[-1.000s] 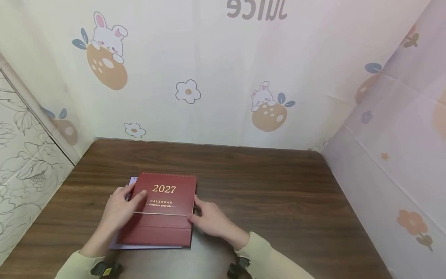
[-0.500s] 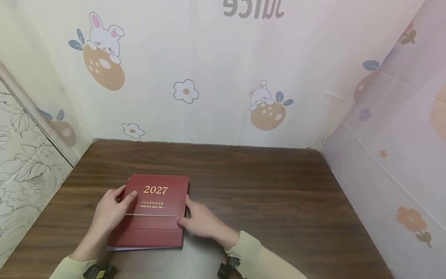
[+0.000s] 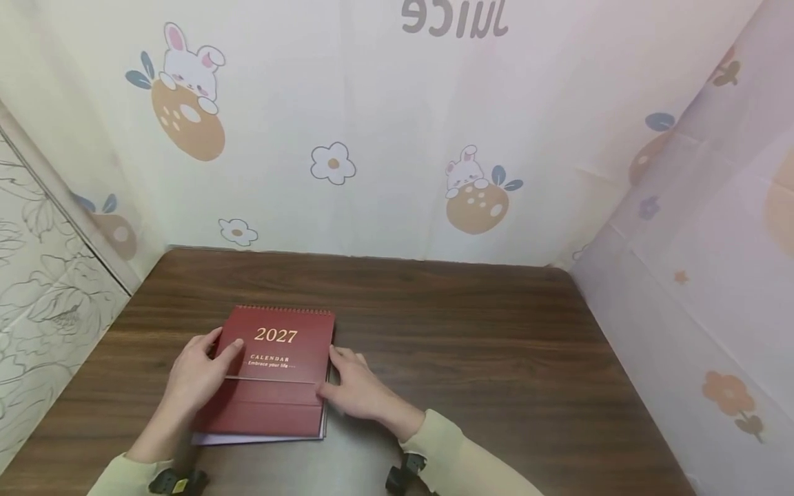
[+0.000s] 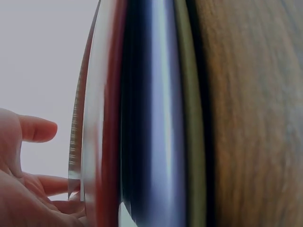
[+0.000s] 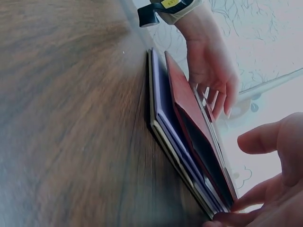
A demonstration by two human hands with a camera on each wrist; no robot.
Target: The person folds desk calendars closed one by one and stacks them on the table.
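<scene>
A dark red 2027 desk calendar (image 3: 276, 355) with a spiral along its far edge lies on top of a stack at the table's left. Beneath it a purple calendar-like item (image 3: 248, 438) shows a strip at the near edge. The left wrist view shows the purple layer (image 4: 163, 118) between the red one and an olive-coloured layer (image 4: 191, 118). My left hand (image 3: 195, 372) touches the stack's left edge with its fingers, thumb over the cover. My right hand (image 3: 360, 389) has its fingers against the right edge; its thumb stands off the cover in the right wrist view.
The stack lies on a dark wood-grain table (image 3: 465, 358). A printed curtain (image 3: 397, 138) closes off the back and right, and a flower-line panel (image 3: 56, 296) stands at the left. Both wrists wear black straps with cameras (image 3: 406, 472).
Both hands have moved left with the red calendar, which now covers most of the purple layer. Over the last half second it has shifted slightly away from me, baring more purple at the near edge.
</scene>
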